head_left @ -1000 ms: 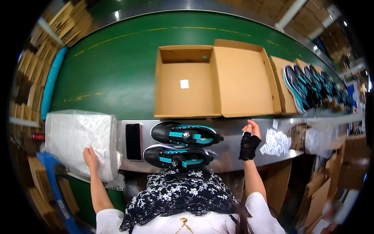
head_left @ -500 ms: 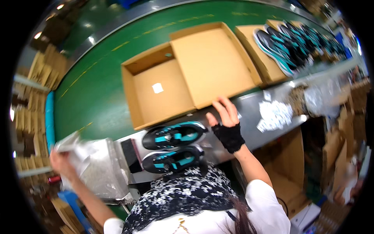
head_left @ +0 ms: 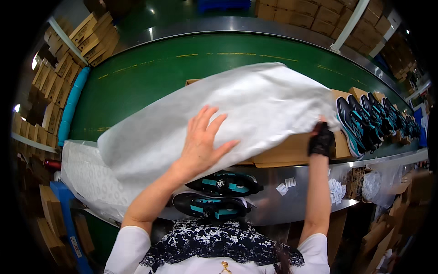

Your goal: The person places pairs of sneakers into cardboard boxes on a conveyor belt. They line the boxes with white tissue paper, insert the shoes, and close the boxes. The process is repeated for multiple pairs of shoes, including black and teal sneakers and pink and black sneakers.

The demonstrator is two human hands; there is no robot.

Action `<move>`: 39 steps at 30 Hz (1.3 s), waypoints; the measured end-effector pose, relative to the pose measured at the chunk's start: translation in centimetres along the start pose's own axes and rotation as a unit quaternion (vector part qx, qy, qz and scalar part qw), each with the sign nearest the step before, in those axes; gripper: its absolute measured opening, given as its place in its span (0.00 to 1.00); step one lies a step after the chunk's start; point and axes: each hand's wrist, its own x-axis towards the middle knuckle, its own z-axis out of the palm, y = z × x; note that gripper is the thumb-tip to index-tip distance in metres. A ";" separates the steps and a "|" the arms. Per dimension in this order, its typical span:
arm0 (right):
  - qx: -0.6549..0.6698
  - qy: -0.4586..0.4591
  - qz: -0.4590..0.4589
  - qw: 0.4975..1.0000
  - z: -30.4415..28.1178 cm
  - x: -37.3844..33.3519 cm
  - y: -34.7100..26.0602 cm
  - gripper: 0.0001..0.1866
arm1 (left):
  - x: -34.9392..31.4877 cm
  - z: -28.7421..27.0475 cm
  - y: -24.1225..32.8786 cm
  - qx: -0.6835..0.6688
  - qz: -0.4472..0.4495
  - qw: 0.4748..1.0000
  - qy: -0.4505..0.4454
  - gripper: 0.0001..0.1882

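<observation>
A large white sheet of tissue paper (head_left: pixel 255 100) stretches across the green belt, over the cardboard shoe box (head_left: pixel 283 153), most of which it hides. My left hand (head_left: pixel 200 141) is open, its fingers spread above or against the paper; whether they touch it I cannot tell. At the paper's right end, my right hand (head_left: pixel 320 137), in a black fingerless lace glove, closes on its edge; the fingertips are blurred. Close to my body, below the left hand, lie two black and teal sneakers (head_left: pixel 212 205) side by side on the metal ledge.
A stack of white paper sheets (head_left: pixel 86 169) lies at the left. More sneakers (head_left: pixel 353 128) on cardboard boxes line the belt (head_left: pixel 150 68) at the right. Small white slips (head_left: pixel 336 191) are scattered on the metal ledge (head_left: pixel 273 208). A teal roll (head_left: pixel 73 107) edges the far left.
A tissue sheet has come from the left stack and now spreads over the box. My left hand moved right to the paper's middle; my right hand moved right and grips its end.
</observation>
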 end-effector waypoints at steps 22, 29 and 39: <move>-0.604 -0.553 -0.376 0.433 0.5 -25.0 7.9 0.13 | -7.4 5.2 -15.0 -0.457 -0.546 0.701 0.030 0.25; -0.451 -0.540 -0.110 0.702 8.2 -19.0 0.1 0.12 | -7.4 -0.8 -21.3 -0.407 -0.467 0.785 0.027 0.18; -0.339 -0.293 0.024 0.894 12.7 -10.7 16.6 0.16 | 2.3 -7.9 -11.4 -0.634 -0.382 0.664 -0.106 0.19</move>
